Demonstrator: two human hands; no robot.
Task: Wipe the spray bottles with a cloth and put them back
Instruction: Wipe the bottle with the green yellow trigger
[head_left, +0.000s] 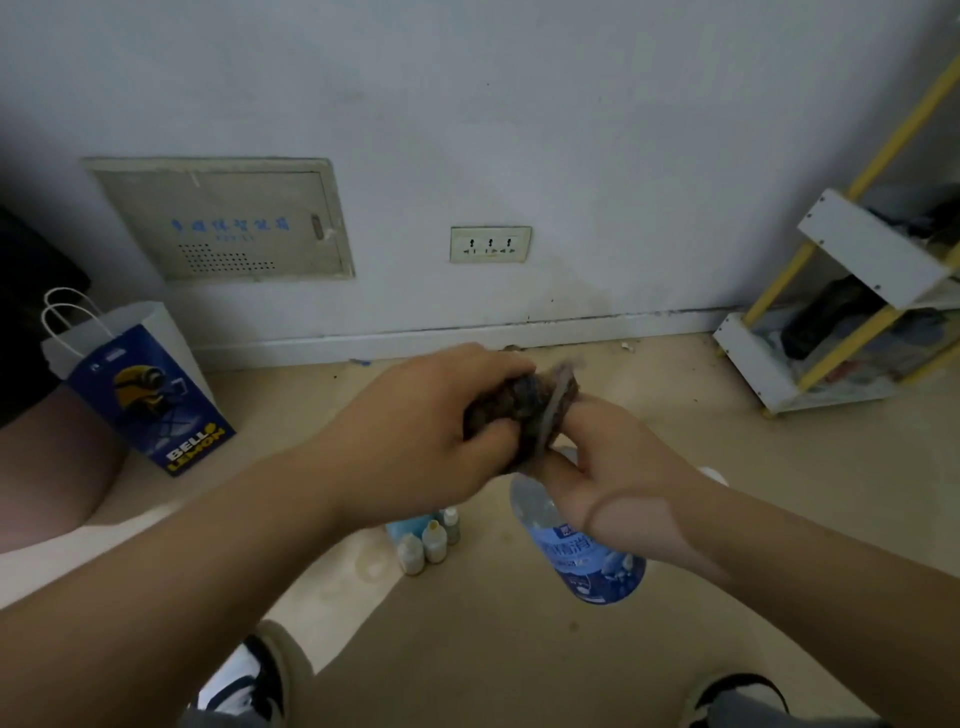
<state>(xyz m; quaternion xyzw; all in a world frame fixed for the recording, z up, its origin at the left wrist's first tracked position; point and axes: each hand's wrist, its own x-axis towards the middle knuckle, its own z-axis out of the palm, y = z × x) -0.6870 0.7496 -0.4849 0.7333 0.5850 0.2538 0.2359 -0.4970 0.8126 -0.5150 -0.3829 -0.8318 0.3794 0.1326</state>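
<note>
We're curling right hand (618, 483) fingers (592, 421) round the spray bottle (592, 564), base pointing down; left hand (426, 421) is pinching the cloth (524, 410) on top.

Open floor (649, 395) mid-scene, running from paper bag (140, 389) at left to shelf rack (852, 322) at far right; wall (571, 130) closes the far side. Cluster of small bottles (428, 540) stands just left of the held spray bottle (587, 561), tight gap there. Near side: shoes (249, 680) left and right, bare strip between.
</note>
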